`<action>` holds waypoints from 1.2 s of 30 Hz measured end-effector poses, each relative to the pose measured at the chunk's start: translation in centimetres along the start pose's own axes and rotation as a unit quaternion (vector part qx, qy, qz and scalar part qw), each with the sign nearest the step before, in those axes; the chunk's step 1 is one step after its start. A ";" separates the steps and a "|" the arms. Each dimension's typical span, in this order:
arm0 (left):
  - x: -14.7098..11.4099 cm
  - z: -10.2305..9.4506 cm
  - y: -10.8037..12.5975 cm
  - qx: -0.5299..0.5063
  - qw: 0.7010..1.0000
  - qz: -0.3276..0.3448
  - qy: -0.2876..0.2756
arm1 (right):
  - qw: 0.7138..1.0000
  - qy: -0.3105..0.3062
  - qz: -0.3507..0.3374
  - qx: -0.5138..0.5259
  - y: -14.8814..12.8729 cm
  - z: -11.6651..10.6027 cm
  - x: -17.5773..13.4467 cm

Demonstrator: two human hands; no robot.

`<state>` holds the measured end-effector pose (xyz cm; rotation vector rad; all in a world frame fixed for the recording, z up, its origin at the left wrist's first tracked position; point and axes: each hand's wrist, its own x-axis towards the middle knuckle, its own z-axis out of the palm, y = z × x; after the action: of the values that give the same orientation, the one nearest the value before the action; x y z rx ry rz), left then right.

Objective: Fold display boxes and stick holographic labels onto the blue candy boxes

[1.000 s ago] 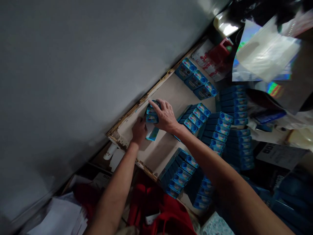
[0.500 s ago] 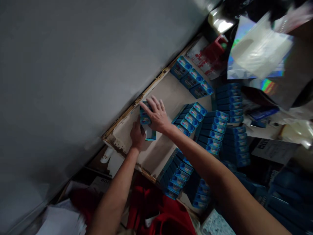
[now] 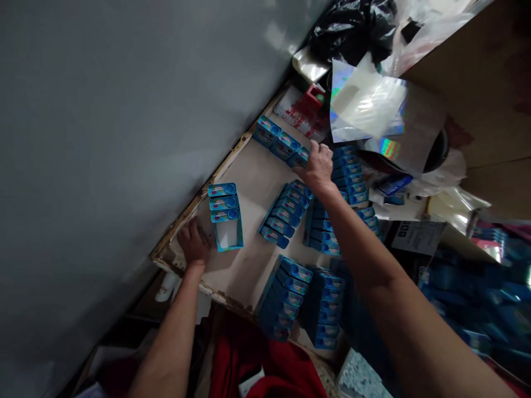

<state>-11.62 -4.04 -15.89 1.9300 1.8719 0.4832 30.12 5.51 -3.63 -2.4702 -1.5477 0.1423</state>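
An open display carton (image 3: 240, 236) stands on the worn table, with several small blue boxes (image 3: 224, 202) lined up in its far part and its near part bare white inside. My left hand (image 3: 193, 242) rests on the tabletop just left of the carton, open, apart from it and holding nothing. Farther back, my right hand (image 3: 317, 165) has its fingers around a small blue box (image 3: 297, 158) at the end of a short row (image 3: 276, 138). Part of that box is hidden behind the hand.
Filled blue cartons (image 3: 286, 213) stand in rows across the table (image 3: 253, 166). A grey wall (image 3: 124, 110) runs along the left. Shiny plastic pouches (image 3: 367, 105), a black bag (image 3: 357, 30) and a cardboard box (image 3: 481, 99) crowd the far right. Red cloth (image 3: 257, 354) lies at the near edge.
Both hands have left the display carton, which now stands on the table with boxes in it. My right hand moved away to the short row; my left moved down onto the tabletop. The view shifted.
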 end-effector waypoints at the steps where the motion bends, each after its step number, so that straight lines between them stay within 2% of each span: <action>1: 0.0 0.1 0.1 0.009 1.000 -0.004 -0.004 | 1.000 -0.011 0.025 -0.013 1.6 0.1 0.7; 3: 0.0 0.0 0.1 0.025 1.000 -0.012 -0.008 | 0.998 -0.043 0.045 -0.019 3.6 0.4 1.3; 6: 0.1 -0.4 0.0 0.039 0.999 -0.010 -0.008 | 0.998 -0.058 0.035 -0.012 3.7 0.1 0.7; 11: 0.3 -0.2 -0.3 0.038 0.999 -0.016 0.003 | 0.998 -0.047 -0.043 0.014 0.0 -0.6 -1.1; 14: 0.3 -0.1 -0.4 0.032 0.999 -0.022 0.005 | 0.998 -0.042 -0.048 0.003 -2.3 0.2 -1.0; 17: 0.2 -0.1 -0.5 0.034 0.999 -0.021 0.010 | 1.000 -0.002 -0.018 -0.020 -3.4 1.5 0.1; 21: 0.0 -0.2 -0.5 0.032 0.999 -0.012 0.010 | 0.998 0.063 0.004 -0.010 -3.0 3.2 2.8; 22: 0.0 -0.2 -0.5 0.030 0.999 -0.010 0.008 | 0.998 0.056 0.001 -0.003 -2.8 3.5 3.6; 24: -0.1 -0.2 -0.4 0.028 1.000 -0.011 0.004 | 1.000 0.006 -0.007 0.005 -2.4 4.1 4.8; 27: -0.1 -0.1 -0.4 0.030 0.999 -0.024 -0.001 | 0.997 -0.069 -0.044 0.004 -2.5 4.4 4.7; 32: -0.2 0.0 -0.6 0.035 0.999 -0.024 0.000 | 0.985 -0.051 -0.160 0.034 -5.9 4.1 0.9; 36: -0.3 0.0 -0.7 0.039 0.999 -0.018 0.006 | 0.983 -0.053 -0.173 0.026 -9.7 4.4 1.1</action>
<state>-12.22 -4.32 -16.29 1.9424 1.9580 0.4178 21.26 11.18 -5.52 -2.1437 -1.9621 0.2539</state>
